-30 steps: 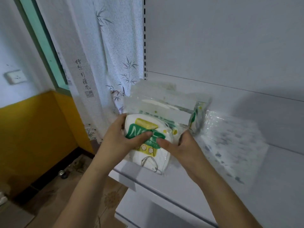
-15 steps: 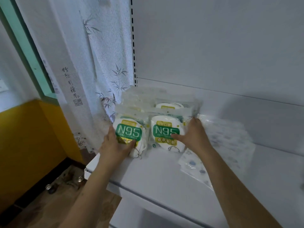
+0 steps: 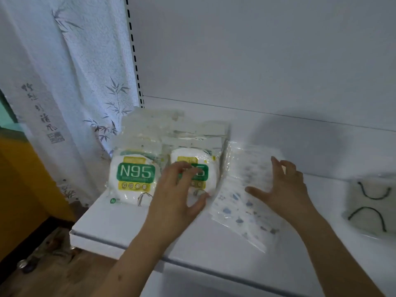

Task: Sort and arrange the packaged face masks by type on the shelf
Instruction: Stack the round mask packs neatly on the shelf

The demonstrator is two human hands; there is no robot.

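Biggest risk here: the left hand [image 3: 177, 196], fingers spread and loose, hovers over the right-hand N95 pack in clear plastic with the green label [image 3: 194, 174] at frame centre and could knock the leaning stack flat. The right hand [image 3: 285, 187], fingers splayed, holding nothing, is over the clear pack of blue-patterned masks [image 3: 242, 202] on the white shelf [image 3: 132, 228]. A second N95 pack [image 3: 134, 179] stands left; a pack with dark ear loops [image 3: 370, 204] sits far right, with the bamboo-print curtain [image 3: 75, 82] crowding the left end.

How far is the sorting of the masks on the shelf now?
Done: two N95 packs stand side by side at the shelf's left end. In hand: the left hand and right hand are open over the patterned mask packs. Left: the pack with black ear loops lies apart on the right.
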